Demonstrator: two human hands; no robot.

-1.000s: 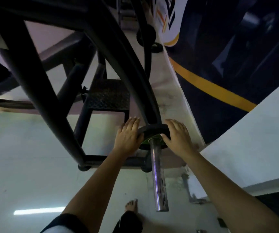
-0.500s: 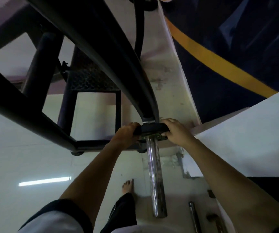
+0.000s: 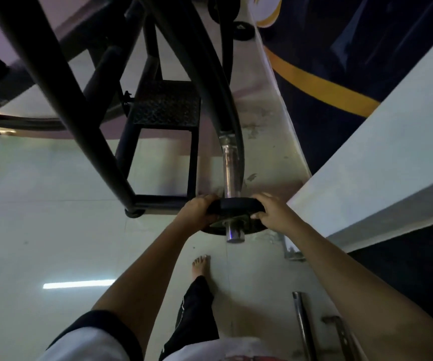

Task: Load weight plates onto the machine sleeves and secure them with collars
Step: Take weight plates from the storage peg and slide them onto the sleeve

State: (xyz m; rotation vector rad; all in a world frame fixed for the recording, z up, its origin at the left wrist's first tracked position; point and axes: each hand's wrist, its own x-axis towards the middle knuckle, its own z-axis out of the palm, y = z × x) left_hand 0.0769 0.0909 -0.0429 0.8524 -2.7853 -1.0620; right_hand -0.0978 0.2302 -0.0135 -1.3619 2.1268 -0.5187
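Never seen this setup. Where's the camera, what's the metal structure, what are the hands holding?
One view: a camera on the person's head, looking down past both arms. The black tubular steel frame is a gym machine. The shiny chrome sleeve sticking out of it carries weights. The left hand and right hand grip a round black weight plate by its rim; the sleeve runs through its hole, a short tip showing on the near side. Below: a pale glossy floor, the person's bare foot, and metal rods lying at lower right.

Dim, bluish indoor light; tube-light glare streak on glossy pale floor (image 3: 40, 225); black steel machine frame (image 3: 68, 100) silhouetted, edges bowed, slightly soft.
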